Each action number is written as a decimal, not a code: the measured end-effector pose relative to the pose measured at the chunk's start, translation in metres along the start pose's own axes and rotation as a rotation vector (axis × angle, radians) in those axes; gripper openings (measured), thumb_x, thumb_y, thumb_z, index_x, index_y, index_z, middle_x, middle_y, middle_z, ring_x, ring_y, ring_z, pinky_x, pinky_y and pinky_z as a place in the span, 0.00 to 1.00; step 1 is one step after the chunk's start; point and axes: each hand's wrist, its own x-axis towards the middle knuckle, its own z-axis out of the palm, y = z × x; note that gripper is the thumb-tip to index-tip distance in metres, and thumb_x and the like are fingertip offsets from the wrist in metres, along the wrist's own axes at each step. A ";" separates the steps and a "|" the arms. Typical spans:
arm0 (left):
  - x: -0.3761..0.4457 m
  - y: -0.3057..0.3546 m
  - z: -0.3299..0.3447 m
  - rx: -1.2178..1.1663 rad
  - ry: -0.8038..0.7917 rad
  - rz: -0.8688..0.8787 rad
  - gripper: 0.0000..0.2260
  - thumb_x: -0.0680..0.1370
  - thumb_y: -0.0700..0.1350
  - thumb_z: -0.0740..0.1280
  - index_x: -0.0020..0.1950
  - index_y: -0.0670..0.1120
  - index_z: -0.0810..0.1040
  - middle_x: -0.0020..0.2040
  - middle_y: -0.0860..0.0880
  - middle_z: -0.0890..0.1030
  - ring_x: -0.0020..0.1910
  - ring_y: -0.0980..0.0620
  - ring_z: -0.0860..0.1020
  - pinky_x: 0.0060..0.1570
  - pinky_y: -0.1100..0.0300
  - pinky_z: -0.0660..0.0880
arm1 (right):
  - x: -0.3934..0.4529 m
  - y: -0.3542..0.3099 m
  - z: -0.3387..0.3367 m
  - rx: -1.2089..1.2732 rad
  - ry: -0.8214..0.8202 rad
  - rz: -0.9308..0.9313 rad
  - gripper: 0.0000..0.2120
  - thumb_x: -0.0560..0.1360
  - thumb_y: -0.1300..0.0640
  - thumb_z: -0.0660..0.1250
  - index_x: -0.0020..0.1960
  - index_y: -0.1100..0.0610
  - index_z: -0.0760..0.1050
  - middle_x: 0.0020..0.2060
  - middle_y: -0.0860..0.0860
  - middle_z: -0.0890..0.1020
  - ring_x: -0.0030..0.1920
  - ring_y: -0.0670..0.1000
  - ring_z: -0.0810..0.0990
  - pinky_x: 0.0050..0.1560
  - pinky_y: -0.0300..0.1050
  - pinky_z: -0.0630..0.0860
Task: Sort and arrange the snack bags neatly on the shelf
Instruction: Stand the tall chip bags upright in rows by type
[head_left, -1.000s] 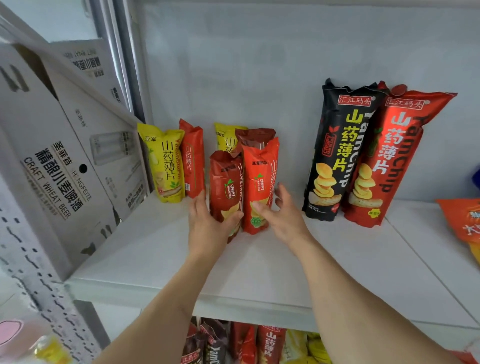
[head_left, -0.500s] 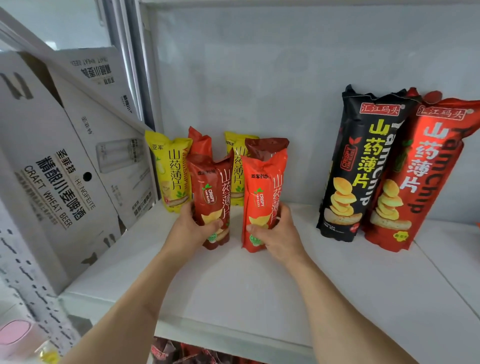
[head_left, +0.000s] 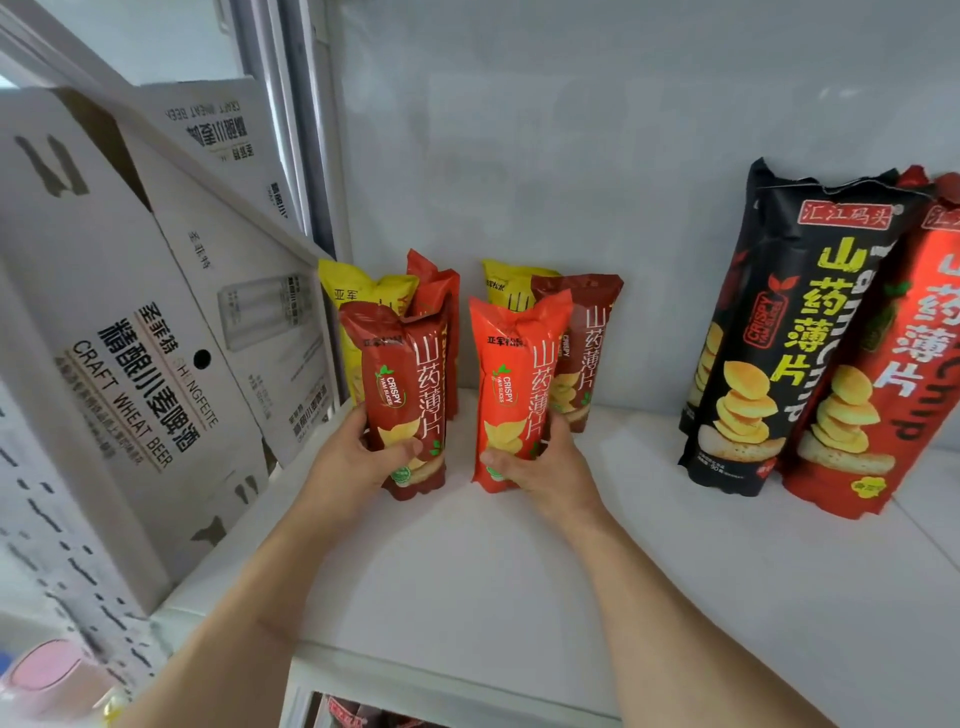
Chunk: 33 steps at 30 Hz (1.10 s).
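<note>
My left hand (head_left: 358, 457) grips a dark red yam-slice bag (head_left: 402, 384) near its base, upright on the white shelf (head_left: 467, 582). My right hand (head_left: 540, 467) grips a bright orange-red bag (head_left: 514, 384) the same way, a gap apart to the right. Behind the dark red bag stand a yellow bag (head_left: 358, 301) and a red bag (head_left: 436, 291). Behind the orange-red one stand another yellow bag (head_left: 511, 288) and a dark red bag (head_left: 587, 343). A tall black bag (head_left: 774, 332) and a tall red bag (head_left: 893, 364) lean against the back wall at right.
White craft-beer cartons (head_left: 130, 322) lean at the shelf's left end, close to the left bags. The grey back wall (head_left: 545, 156) closes the shelf behind. More snack bags (head_left: 353, 712) show on the lower shelf. Bare shelf surface lies in front of my hands.
Both hands have closed round the two front bags and drawn them apart, the dark red one leftward and the orange-red one rightward. The view has moved closer.
</note>
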 end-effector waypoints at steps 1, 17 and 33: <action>0.000 -0.001 -0.004 -0.007 0.007 -0.001 0.23 0.73 0.42 0.76 0.64 0.56 0.73 0.54 0.58 0.82 0.53 0.58 0.80 0.45 0.63 0.76 | 0.003 0.000 0.005 -0.009 0.010 -0.001 0.40 0.65 0.46 0.80 0.70 0.46 0.62 0.62 0.45 0.76 0.62 0.48 0.76 0.64 0.50 0.75; -0.009 -0.011 -0.037 -0.080 -0.082 0.010 0.23 0.72 0.40 0.77 0.61 0.57 0.75 0.51 0.59 0.85 0.50 0.60 0.83 0.43 0.68 0.77 | 0.010 0.003 0.001 0.034 0.086 -0.017 0.41 0.66 0.47 0.79 0.74 0.50 0.63 0.62 0.46 0.73 0.60 0.47 0.74 0.56 0.40 0.73; -0.030 -0.013 -0.026 -0.127 -0.171 -0.029 0.32 0.65 0.41 0.82 0.64 0.54 0.71 0.57 0.54 0.84 0.56 0.55 0.83 0.47 0.63 0.80 | 0.075 0.013 -0.022 -0.212 0.437 0.046 0.45 0.63 0.45 0.78 0.74 0.52 0.61 0.64 0.56 0.72 0.66 0.58 0.70 0.67 0.54 0.71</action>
